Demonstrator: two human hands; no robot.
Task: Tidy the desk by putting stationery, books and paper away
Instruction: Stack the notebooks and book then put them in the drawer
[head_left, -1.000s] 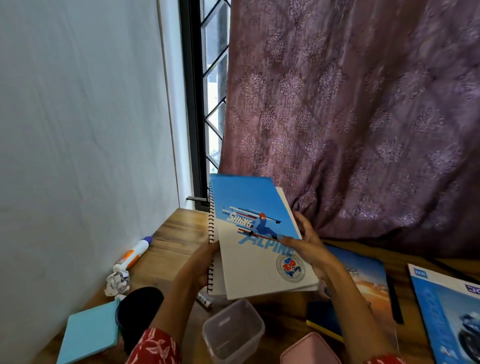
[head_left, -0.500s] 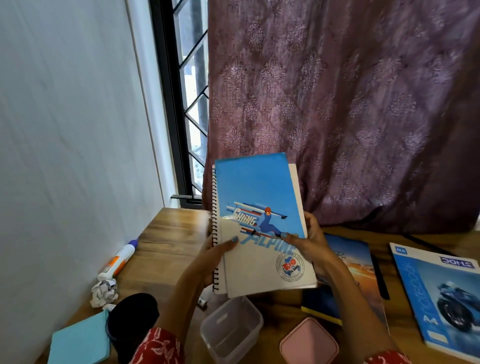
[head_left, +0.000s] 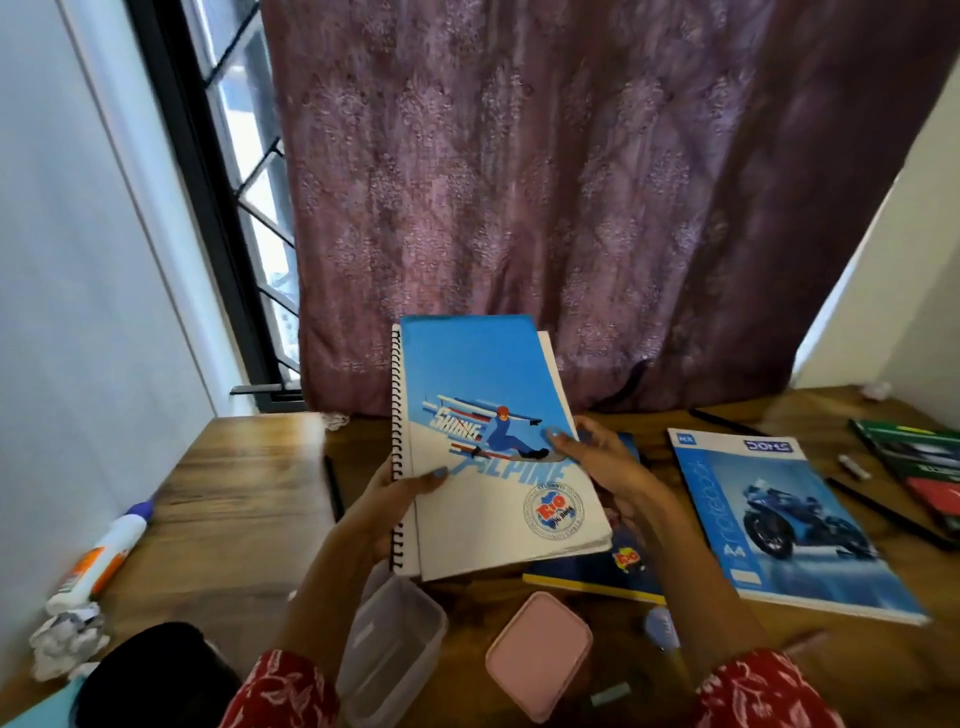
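I hold a spiral-bound notebook (head_left: 483, 415) with a blue and white skiing cover, raised above the wooden desk (head_left: 244, 483). My left hand (head_left: 395, 499) grips its spiral edge and my right hand (head_left: 597, 457) grips its right edge. Under it lies a dark blue book (head_left: 623, 566) with a yellow edge. To the right lies a blue A4 notebook (head_left: 779, 519) with a motorbike on the cover.
A clear plastic box (head_left: 395, 644) and a pink lid (head_left: 540, 654) sit near the front. A glue bottle (head_left: 104, 556) and crumpled paper (head_left: 62, 639) lie at the left by the wall. Books (head_left: 919, 467) and pens lie at the far right. A purple curtain hangs behind.
The notebook has tilted more upright and shifted right in my view as my head turned right. Both hands keep their hold on it.
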